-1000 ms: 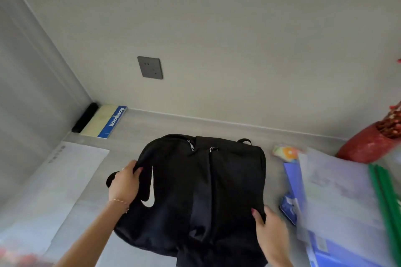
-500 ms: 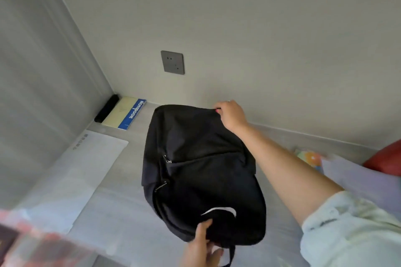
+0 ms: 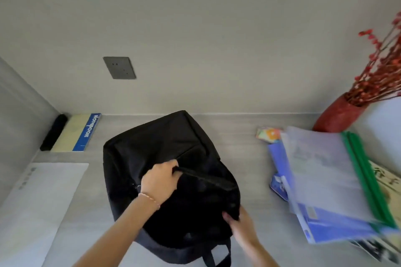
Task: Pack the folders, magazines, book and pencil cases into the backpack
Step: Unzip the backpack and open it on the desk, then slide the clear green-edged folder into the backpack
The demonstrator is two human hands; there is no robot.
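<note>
Bench (image 3: 249, 154): pale grey surface under everything, running back to the wall at 12 o'clock.
White sheet (image 3: 41, 197): lies flat on the bench at 9 o'clock from the backpack, well apart from it.
Backpack (image 3: 152, 149): black, lying on the bench in the middle, straps toward me at 6 o'clock; both my hands are on it.
Folders (image 3: 321, 173): a loose stack at 3 o'clock from the backpack, apart from it: a clear one with a green edge on top, blue ones beneath. Printed covers poke out at the far right edge; too blurred for me to name.
Notebook (image 3: 80, 132): cream cover with a blue spine, flat against the wall at 10 o'clock, a black bar just beside it on its left.
Red vase (image 3: 338, 115): at 2 o'clock, holding red berry twigs, behind the folders.
My left hand (image 3: 160, 182): on top of the backpack, fingers curled around a fold of black fabric along the zipper line.
My right hand (image 3: 240, 223): at the backpack's lower right corner, 5 o'clock, fingers pinching the fabric edge.
Small colourful item (image 3: 268, 134): orange and green, on the bench at the far end of the folder stack; I cannot tell what it is.
</note>
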